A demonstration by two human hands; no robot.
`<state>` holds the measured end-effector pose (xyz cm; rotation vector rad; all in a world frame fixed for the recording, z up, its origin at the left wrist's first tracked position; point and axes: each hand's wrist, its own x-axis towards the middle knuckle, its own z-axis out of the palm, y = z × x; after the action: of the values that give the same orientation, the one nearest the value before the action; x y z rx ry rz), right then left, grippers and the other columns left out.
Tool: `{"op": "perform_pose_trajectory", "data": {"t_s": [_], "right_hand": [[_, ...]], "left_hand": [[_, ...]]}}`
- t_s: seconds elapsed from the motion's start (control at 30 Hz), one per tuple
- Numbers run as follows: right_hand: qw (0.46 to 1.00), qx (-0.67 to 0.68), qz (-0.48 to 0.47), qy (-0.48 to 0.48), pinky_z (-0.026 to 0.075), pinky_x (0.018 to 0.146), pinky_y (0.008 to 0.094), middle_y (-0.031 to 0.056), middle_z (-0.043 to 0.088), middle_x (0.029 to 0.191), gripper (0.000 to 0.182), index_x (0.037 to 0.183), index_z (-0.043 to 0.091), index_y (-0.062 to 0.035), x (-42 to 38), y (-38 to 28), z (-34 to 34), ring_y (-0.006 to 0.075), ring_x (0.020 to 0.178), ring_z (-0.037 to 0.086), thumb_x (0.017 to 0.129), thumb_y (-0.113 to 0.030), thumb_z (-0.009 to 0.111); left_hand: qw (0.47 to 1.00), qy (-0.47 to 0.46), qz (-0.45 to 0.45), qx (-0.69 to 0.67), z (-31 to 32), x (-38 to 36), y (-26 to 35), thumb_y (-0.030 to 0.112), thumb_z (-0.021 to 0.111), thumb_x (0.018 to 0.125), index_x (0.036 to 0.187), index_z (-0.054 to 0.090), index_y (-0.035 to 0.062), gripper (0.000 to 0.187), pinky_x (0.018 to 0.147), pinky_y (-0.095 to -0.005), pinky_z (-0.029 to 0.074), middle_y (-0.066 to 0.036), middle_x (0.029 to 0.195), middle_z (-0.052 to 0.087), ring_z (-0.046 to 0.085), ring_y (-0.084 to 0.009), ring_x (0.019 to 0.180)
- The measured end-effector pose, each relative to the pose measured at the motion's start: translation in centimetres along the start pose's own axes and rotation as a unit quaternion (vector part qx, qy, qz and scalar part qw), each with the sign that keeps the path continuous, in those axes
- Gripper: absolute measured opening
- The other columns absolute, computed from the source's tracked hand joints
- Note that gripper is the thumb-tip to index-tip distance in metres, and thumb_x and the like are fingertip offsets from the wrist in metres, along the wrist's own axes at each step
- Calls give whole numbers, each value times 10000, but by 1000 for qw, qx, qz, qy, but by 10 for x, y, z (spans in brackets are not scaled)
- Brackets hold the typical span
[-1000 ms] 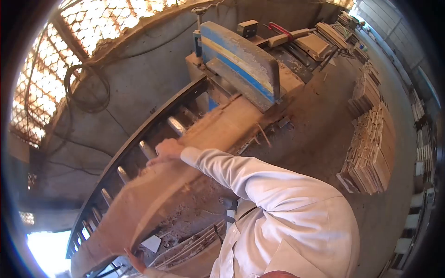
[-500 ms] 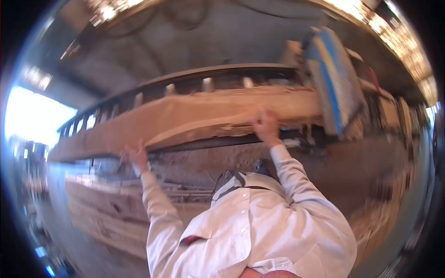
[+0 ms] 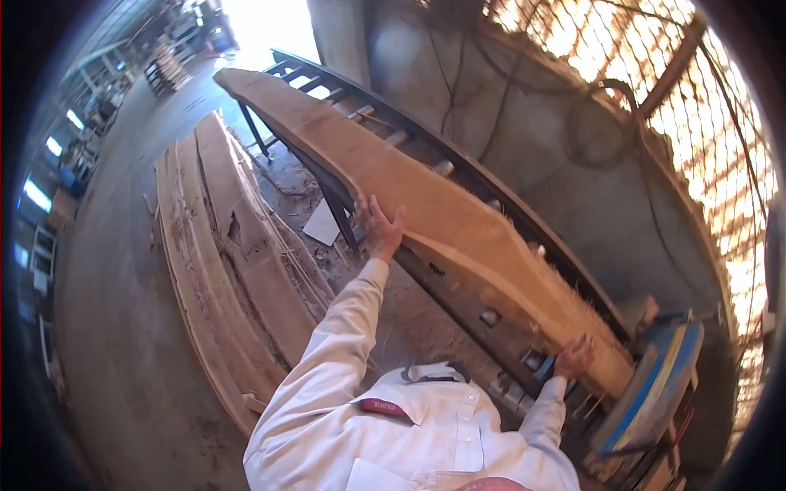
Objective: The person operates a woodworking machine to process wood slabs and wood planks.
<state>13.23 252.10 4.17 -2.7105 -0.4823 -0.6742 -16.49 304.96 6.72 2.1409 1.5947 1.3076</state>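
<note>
Nearest the camera is the person's own white shirt [image 3: 409,442], both sleeves reaching up and away toward a long wooden plank [image 3: 426,213]. The right hand [image 3: 575,357] is at the near end of the plank, where the wood meets a blue machine [image 3: 655,393]; its fingers curl over the plank's lower edge, grasping it. The left hand [image 3: 378,227] is farther along the same plank, palm flat against its near edge with the fingers spread, pressing rather than gripping.

The plank lies lengthwise on a dark metal roller frame [image 3: 458,295], its rough, wavy edge facing the person. It runs from the blue machine at lower right up toward the bright doorway [image 3: 262,24] at the top of the view. Rollers of the frame show beside the plank on its far side.

On the floor [image 3: 106,327] to the left of the frame lies a stack of boards [image 3: 237,262], long and rough-edged, roughly parallel to the plank and well apart from both hands. A small pale sheet [image 3: 322,223] lies on the floor between the stack and the frame, near the left hand.

Beyond the frame rises a grey wall [image 3: 557,147] with cables hanging on it, and above that a lattice of brick openings [image 3: 655,74] letting light in.
</note>
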Motion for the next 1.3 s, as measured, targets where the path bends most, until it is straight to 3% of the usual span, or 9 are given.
{"op": "perform_pose_trajectory", "data": {"t_s": [0.57,0.7,0.73,0.8,0.9,0.97,1.1,1.2,1.3], "right_hand": [[997,-51,27,45,357,1086,471,187,570,1346,436,1273,586,-81,15,-40,30,361,1284,493,914,-325,551],[998,8,-23,66,379,1045,502,203,590,1255,411,1234,602,-84,18,-31,42,397,1194,522,865,-260,556],[983,-118,-95,101,381,1018,512,198,586,1215,399,1207,606,-83,14,5,89,397,1163,516,849,-256,572],[998,43,42,-1,397,955,520,196,587,1114,420,1167,612,-73,22,-29,38,392,1085,528,817,-304,604],[979,48,91,-173,450,866,503,244,616,1002,462,1033,639,-22,28,-50,-32,411,982,582,782,-409,662],[983,175,36,-35,474,871,477,245,621,1090,439,1059,634,-3,-9,-55,-60,394,1021,597,821,-368,684],[917,384,27,-101,511,818,455,170,694,913,323,1018,696,-62,-108,-50,-149,372,899,662,908,-357,623],[890,366,94,-254,517,849,429,155,715,1018,349,1060,705,-82,-190,7,-186,342,957,679,921,-383,598],[884,337,206,-250,525,855,419,151,716,1029,351,1045,709,-86,-264,84,-213,338,961,682,926,-393,589]], "left_hand": [[995,-86,-45,6,83,63,1,438,651,871,1464,370,28,773,1151,-591,198,-244,1571,229,285,-474,1400],[996,-47,75,7,115,58,-45,460,611,893,1430,415,45,706,1146,-569,231,-267,1512,338,311,-446,1395],[995,-13,88,-43,113,60,-42,446,588,914,1399,462,68,628,1150,-570,232,-274,1489,365,326,-452,1383],[989,-1,133,-59,124,71,-49,424,559,942,1375,505,100,544,1147,-585,235,-283,1464,392,345,-472,1364],[869,-94,372,311,155,90,-98,400,538,963,1393,496,129,510,1128,-624,244,-291,1459,392,357,-511,1341],[814,-139,401,397,120,91,-68,372,512,990,1380,508,165,441,1064,-701,279,-316,1425,406,405,-571,1273],[967,-45,196,159,108,35,-51,351,500,1000,1380,487,81,466,1050,-581,383,-352,1420,382,466,-531,1237],[958,-197,167,121,36,-42,29,300,544,990,1352,495,-38,498,1014,-447,450,-321,1389,460,521,-449,1222],[932,-264,201,-149,-20,-155,117,250,609,959,1206,608,-65,401,957,-414,482,-236,1193,634,610,-348,1112]]}}
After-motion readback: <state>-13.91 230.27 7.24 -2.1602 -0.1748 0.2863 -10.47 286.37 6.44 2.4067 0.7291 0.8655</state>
